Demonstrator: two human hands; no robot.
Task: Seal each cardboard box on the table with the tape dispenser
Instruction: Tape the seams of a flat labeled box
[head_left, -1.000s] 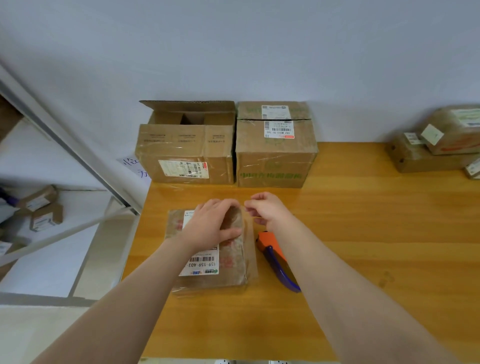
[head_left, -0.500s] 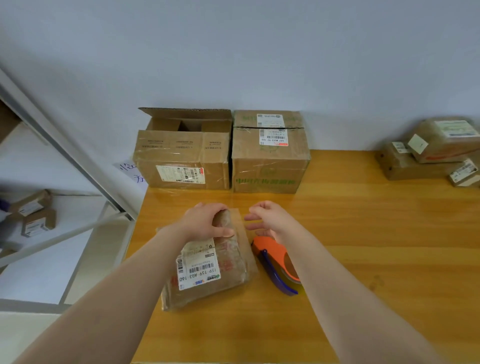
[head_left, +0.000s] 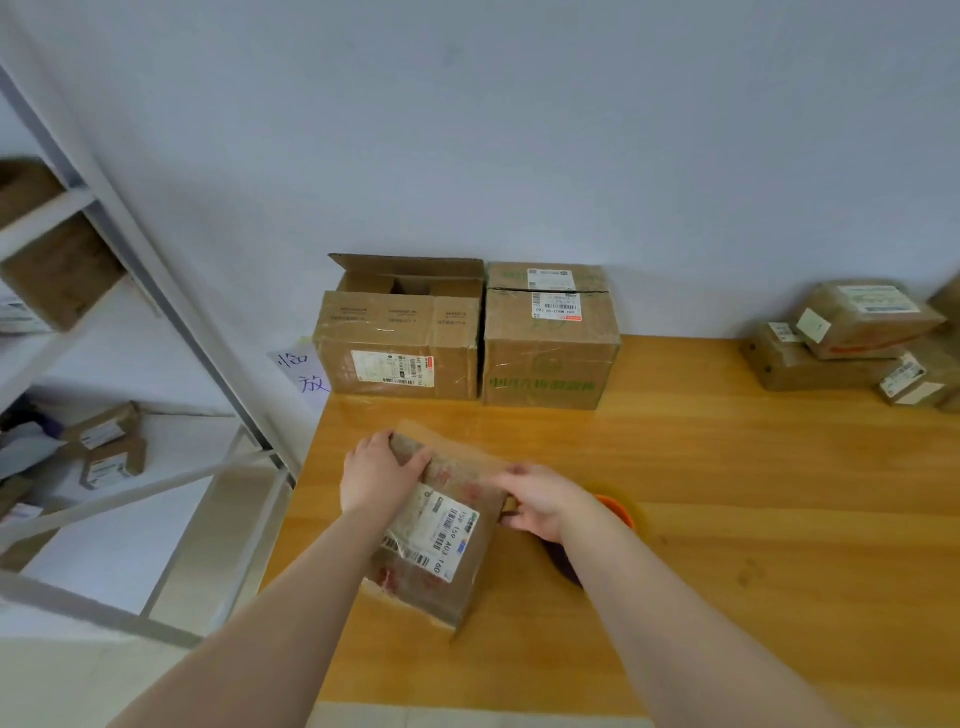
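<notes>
Your left hand (head_left: 382, 475) and right hand (head_left: 540, 501) both clasp the small box (head_left: 441, 564) — set it flat and square before taping.

The small box (head_left: 441, 545) fills the gap between my left hand (head_left: 376, 478) and right hand (head_left: 540, 501), which both grip it, so nothing passes there. Under my right wrist lies the tape dispenser (head_left: 615, 512), mostly hidden, blocking a straight drop on that side. Beyond the hands, an open box (head_left: 400, 343) and a closed box (head_left: 545, 348) stand side by side against the wall, closing the way forward. Right of my right hand the table (head_left: 753, 519) gives a wide lane, ending at a stack of parcels (head_left: 841, 338). Left of my left hand the table edge is near, with a shelf frame (head_left: 182, 322) beyond.
</notes>
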